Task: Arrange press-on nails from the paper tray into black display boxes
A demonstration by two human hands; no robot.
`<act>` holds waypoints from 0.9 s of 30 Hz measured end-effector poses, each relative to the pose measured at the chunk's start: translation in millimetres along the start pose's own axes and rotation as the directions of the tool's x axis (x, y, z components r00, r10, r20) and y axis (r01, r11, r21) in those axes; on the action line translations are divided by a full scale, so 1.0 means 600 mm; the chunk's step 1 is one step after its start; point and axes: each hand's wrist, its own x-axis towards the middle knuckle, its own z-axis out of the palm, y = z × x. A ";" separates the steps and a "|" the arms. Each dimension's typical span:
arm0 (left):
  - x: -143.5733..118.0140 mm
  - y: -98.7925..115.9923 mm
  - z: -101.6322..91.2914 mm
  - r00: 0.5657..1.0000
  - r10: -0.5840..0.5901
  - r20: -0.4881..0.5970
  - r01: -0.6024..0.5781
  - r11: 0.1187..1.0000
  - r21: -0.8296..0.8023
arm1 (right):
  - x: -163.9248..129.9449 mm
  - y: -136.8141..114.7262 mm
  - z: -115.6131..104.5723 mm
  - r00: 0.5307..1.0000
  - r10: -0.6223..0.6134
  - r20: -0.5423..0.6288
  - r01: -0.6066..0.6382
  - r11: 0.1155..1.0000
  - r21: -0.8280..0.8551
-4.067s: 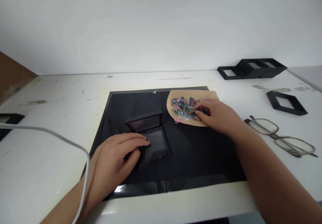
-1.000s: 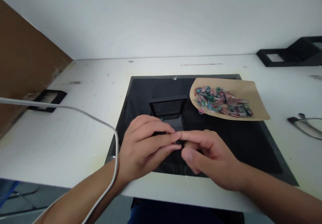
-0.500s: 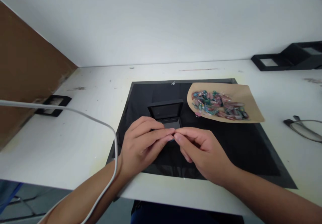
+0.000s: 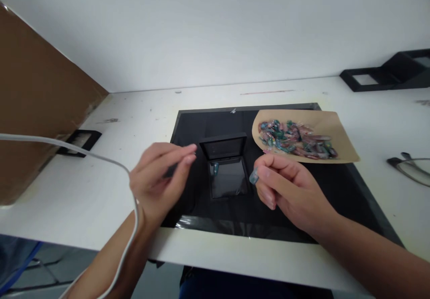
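Note:
My right hand (image 4: 290, 187) pinches a glossy blue-green false nail (image 4: 254, 176) between thumb and forefinger, just right of a small black box. The black box (image 4: 212, 191) stands with its lid raised at the back, and a similar blue-green false nail (image 4: 215, 169) lies inside, near its back left corner. To the left of the box, my left hand (image 4: 161, 173) is closed in a pinch above the mat. Whatever its fingertips hold, if anything, is too small to name. Many pink, green and blue false nails (image 4: 295, 140) are heaped on a tan paper sheet (image 4: 344, 144) at the back right.
Under the box and paper lies a black mat (image 4: 188, 124) on a white table (image 4: 141, 115). A white cable (image 4: 101, 149) crosses my left forearm. Glasses (image 4: 410, 166) rest at the right, with black frames (image 4: 366, 79) behind them and another black frame (image 4: 80, 142) at the left.
My hands have parted from their meeting point in front of the box: left hand leftward, right hand rightward. The box interior and the nail in my right hand now show plainly.

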 end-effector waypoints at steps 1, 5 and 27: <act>0.005 -0.008 -0.004 0.999 -0.029 -0.041 0.031 0.999 0.042 | 0.001 0.001 0.000 1.000 -0.008 -0.004 0.008 1.000 -0.006; 0.021 -0.048 -0.010 0.988 -0.151 -0.010 0.149 0.964 0.221 | 0.010 0.005 -0.005 0.999 -0.019 -0.028 0.016 0.996 -0.087; 0.004 -0.039 0.014 0.786 -0.315 0.531 0.184 0.940 0.287 | 0.036 0.012 -0.011 0.999 0.047 -0.022 -0.042 0.468 -0.883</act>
